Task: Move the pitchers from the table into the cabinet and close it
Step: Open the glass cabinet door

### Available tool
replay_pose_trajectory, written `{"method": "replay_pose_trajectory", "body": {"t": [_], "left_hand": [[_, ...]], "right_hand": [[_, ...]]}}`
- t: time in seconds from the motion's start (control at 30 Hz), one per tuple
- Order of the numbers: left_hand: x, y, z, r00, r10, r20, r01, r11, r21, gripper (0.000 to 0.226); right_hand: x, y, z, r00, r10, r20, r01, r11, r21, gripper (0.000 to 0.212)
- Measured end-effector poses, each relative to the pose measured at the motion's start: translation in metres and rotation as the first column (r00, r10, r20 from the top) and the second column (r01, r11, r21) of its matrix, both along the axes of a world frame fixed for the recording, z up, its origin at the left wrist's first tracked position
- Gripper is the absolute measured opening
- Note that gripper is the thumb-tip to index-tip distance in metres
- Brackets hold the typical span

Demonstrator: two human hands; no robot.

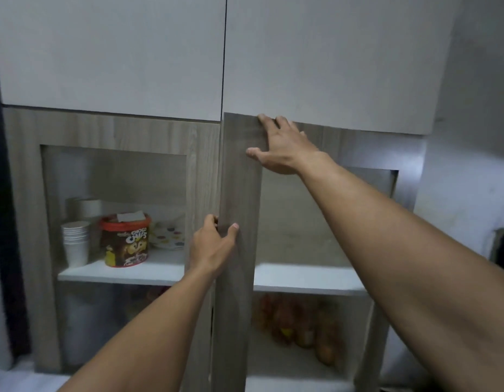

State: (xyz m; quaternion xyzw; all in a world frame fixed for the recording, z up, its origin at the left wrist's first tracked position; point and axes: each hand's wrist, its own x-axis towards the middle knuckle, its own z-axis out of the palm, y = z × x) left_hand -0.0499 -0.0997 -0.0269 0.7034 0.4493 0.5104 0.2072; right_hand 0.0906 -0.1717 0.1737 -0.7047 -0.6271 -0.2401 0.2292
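A grey wood-grain cabinet fills the view, with two glass-paned doors. The right door (239, 193) stands slightly ajar, its left edge sticking out past the left door (201, 171). My left hand (212, 244) grips that protruding edge at mid height, fingers curled around it. My right hand (279, 145) lies flat, fingers spread, against the top of the right door's frame. No pitcher is in view, and no table either.
Behind the left glass a white shelf (123, 271) holds stacked paper cups (75, 243), a cereal tub (125, 240) and dotted plates (168, 234). Blurred orange items (298, 326) sit on the lower right shelf. Plain white upper doors (329, 58) hang above.
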Motion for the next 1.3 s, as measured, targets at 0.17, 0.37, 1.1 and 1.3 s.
{"method": "replay_pose_trajectory", "body": {"t": [0.17,0.37,1.1,1.3], "left_hand": [[-0.021,-0.069,-0.004,0.997,-0.074,-0.028,0.076,0.995,0.064,0.026],[-0.025,-0.143,-0.002,0.989,-0.097,-0.108,0.111,0.984,0.136,0.028],[0.082,-0.343,0.002,0.734,-0.561,-0.384,0.679,0.615,0.401,0.056],[0.148,-0.394,-0.002,0.679,-0.652,-0.339,0.734,0.595,0.326,0.1]], "right_hand": [[-0.029,-0.073,-0.002,1.0,-0.01,-0.029,0.009,0.999,-0.035,0.09],[-0.058,-0.153,0.006,0.995,-0.019,-0.094,0.016,0.999,-0.037,0.093],[0.002,-0.415,0.006,0.917,-0.388,0.087,0.371,0.913,0.168,0.06],[0.046,-0.466,-0.002,0.79,-0.552,0.266,0.516,0.834,0.196,0.054]]}}
